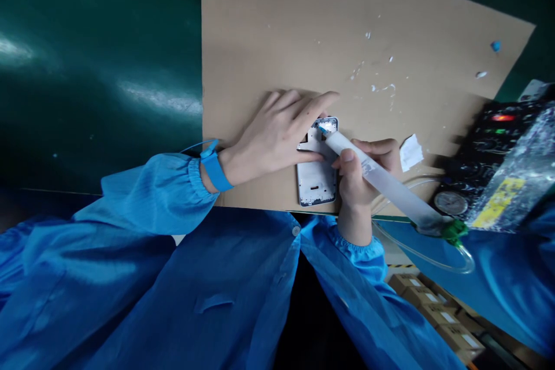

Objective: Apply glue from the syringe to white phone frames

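A phone frame point(317, 185), pale grey inside with a dark rim, lies on a brown cardboard sheet point(269, 34) near its front edge. My left hand point(273, 133) holds it at the upper left, thumb lying across the inside and index finger stretched past the top edge. My right hand point(364, 170) is closed around a translucent glue-dispensing syringe point(385, 182), tilted so that its blue needle tip is at the upper part of the frame. The syringe's rear end has a green fitting point(455, 231) joined to a clear hose point(466, 266). Whether the needle touches the frame, I cannot tell.
To the right stands a dispenser box point(489, 150) with a round gauge and lit display. A torn white paper piece point(410, 152) and white glue scraps point(384, 88) lie on the cardboard. A small blue cap point(495, 45) is farther right. Cartons point(433, 312) sit below.
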`<action>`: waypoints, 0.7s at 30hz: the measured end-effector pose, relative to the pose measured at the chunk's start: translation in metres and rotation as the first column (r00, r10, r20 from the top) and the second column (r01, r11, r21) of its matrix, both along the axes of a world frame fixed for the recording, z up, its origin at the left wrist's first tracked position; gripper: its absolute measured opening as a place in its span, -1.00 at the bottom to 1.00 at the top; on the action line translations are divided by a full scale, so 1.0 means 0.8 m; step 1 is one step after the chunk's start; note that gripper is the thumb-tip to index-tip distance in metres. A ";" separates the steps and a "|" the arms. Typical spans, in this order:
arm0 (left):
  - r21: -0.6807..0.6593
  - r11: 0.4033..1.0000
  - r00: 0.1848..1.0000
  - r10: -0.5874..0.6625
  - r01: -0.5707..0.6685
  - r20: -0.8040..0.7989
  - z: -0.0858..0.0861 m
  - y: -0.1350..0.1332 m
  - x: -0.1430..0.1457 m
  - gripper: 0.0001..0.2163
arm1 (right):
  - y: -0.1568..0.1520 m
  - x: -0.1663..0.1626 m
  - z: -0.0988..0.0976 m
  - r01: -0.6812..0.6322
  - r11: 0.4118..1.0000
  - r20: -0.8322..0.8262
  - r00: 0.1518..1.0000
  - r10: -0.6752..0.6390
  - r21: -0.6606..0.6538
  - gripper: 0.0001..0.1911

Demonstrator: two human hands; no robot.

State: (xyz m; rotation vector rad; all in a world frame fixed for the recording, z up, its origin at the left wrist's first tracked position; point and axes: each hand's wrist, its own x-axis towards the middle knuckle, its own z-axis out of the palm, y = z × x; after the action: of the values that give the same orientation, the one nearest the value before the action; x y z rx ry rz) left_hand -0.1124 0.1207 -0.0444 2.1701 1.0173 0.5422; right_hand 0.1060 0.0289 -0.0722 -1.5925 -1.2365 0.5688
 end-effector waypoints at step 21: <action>0.007 1.000 1.000 -0.002 0.002 0.003 -0.002 -0.001 0.000 -0.25 | 0.004 -0.006 0.009 0.017 1.000 0.001 1.000 -0.017 -0.002 -0.54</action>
State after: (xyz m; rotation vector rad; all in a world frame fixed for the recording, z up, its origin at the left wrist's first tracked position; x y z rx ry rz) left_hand -0.1126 0.1201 -0.0461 2.1761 1.0128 0.5486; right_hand 0.1012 0.0322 -0.0650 -1.6033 -1.2231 0.5584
